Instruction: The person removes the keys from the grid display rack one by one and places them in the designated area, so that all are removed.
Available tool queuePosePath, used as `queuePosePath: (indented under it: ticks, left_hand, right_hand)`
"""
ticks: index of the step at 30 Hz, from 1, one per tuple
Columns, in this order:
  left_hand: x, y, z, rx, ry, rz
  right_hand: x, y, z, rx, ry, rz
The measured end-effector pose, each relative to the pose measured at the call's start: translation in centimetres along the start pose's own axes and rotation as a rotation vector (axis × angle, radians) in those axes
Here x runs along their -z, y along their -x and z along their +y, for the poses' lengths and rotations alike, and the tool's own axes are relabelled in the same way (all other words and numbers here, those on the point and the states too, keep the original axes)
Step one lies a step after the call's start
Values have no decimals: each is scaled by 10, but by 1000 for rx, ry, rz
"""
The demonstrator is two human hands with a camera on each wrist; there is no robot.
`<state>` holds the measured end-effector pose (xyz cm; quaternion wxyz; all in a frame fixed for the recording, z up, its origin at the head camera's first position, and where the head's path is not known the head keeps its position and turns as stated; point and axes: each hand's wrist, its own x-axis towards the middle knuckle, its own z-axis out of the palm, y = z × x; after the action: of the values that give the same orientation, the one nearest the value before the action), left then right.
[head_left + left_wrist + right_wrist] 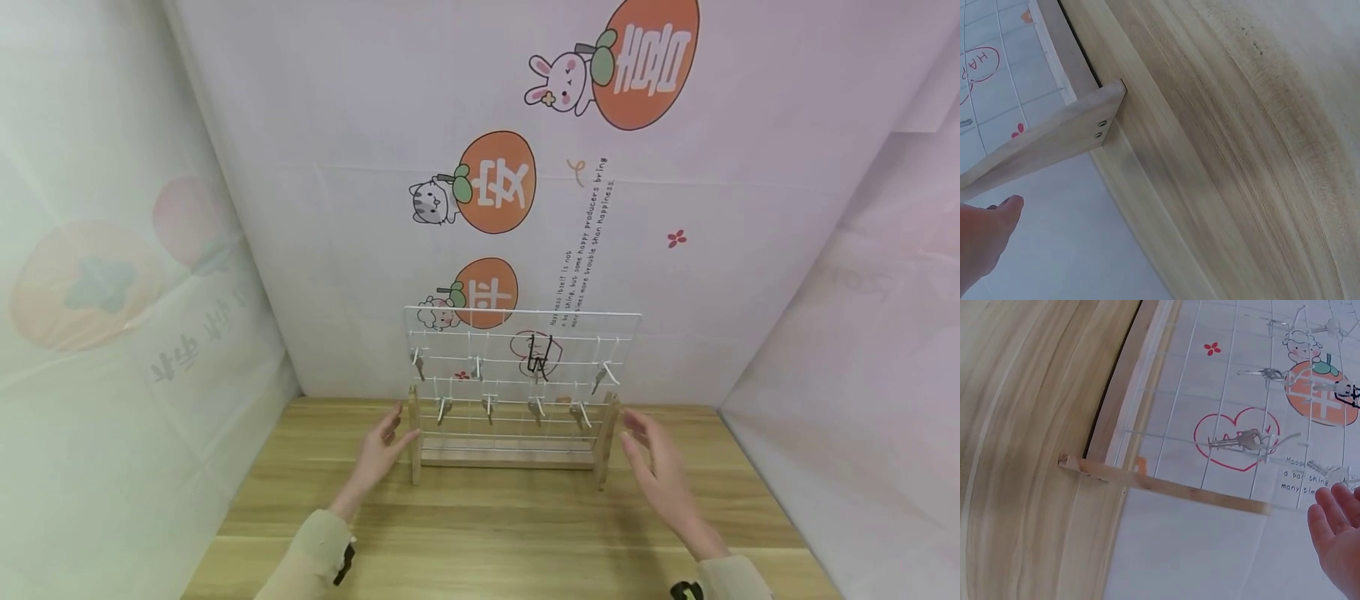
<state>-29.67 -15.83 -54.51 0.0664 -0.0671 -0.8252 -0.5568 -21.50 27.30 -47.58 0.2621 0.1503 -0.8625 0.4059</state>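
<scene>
A white wire grid rack [525, 312] stands upright on the table between two wooden side posts. Several keys [1235, 442] hang from white hooks on it, and a black hook [537, 364] sits at upper centre. My left hand [381, 450] is beside the left post [415, 446], fingers relaxed, nothing in them; whether the thumb touches the post I cannot tell. On the other side my right hand [660, 467] is held just outside the right post [606, 446], apart from it, fingers loosely extended. In the right wrist view its palm [1344, 550] is bare.
The wood-grain table [495, 533] extends in front of the rack. A white printed cloth [360, 250] with cartoon fruit and animals rises behind it, and pale cloth walls [97, 417] enclose both sides.
</scene>
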Motion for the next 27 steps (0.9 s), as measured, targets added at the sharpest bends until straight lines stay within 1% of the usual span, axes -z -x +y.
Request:
queuePosePath:
  ticks: [6, 9, 13, 17, 18, 22, 24, 25, 27]
  left_hand:
    - [-4, -1, 3, 13, 36, 30]
    - [-7, -3, 3, 22, 80, 43]
    - [-9, -4, 2, 39, 152, 48]
    - [-10, -4, 3, 60, 201, 44]
    - [-10, -4, 3, 64, 207, 47]
    - [-13, -5, 2, 75, 209, 51]
    - [-14, -5, 1, 66, 201, 51]
    - [-14, -5, 2, 64, 198, 50]
    - [-15, -5, 3, 59, 199, 50]
  right_hand:
    - [-4, -4, -8, 0, -41, -18]
    - [-7, -6, -12, 11, -77, -29]
    - [-11, -9, -17, 60, -125, -39]
    - [-15, -13, -23, 103, -165, -36]
    - [-15, -14, -29, 108, -172, -36]
    - [-21, -17, -30, 120, -181, -36]
    - [-22, -18, -31, 119, -182, -47]
    - [-24, -19, -27, 119, -184, -55]
    - [-25, -21, -30, 112, -197, -75]
